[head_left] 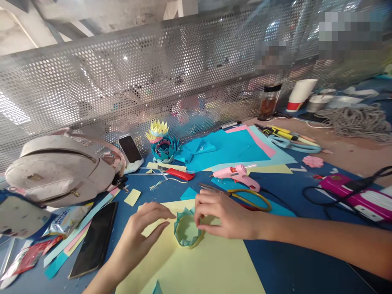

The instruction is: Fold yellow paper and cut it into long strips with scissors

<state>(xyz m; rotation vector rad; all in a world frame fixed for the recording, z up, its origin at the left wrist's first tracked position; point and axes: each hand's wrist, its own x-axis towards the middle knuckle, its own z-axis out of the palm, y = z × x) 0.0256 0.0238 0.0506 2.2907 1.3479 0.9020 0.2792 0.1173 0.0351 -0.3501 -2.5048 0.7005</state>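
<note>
A small ring of folded teal paper (186, 229) with pointed tips stands on a pale yellow sheet (211, 261) at the table's front. My right hand (223, 214) grips the ring's right side with its fingertips. My left hand (143, 228) reaches in from the left, its fingers pinched together just short of the ring's left edge, holding nothing that I can see. A finished paper flower (161, 143), yellow, pink and teal, stands farther back.
A pink glue gun (237, 175) and yellow-handled scissors (245, 199) lie behind my right hand. A red knife (179, 174), blue and pink sheets (235, 147), a beige bag (58, 169), two phones (94, 241) (130, 149), a magenta power strip (355, 192) and a perforated metal screen (153, 73) surround the work.
</note>
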